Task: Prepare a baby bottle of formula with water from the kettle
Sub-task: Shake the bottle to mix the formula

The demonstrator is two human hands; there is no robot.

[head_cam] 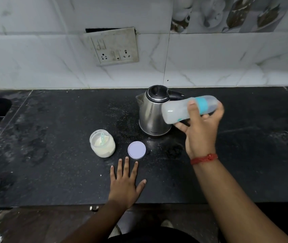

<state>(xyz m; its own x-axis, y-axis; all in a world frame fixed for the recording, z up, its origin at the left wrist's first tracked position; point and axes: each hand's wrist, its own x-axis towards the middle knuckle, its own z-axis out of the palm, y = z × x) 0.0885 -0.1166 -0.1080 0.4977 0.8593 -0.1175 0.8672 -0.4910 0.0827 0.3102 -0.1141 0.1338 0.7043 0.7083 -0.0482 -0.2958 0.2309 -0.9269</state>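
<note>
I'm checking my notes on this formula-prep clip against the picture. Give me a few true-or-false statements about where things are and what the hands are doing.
1. The right hand holds the baby bottle tilted on its side. True.
2. The left hand grips the kettle. False: it lies flat on the counter, fingers spread.
3. The formula jar is open, its lid lying beside it. True.
4. The scoop lies on the counter. False: it stands inside the jar.
</note>
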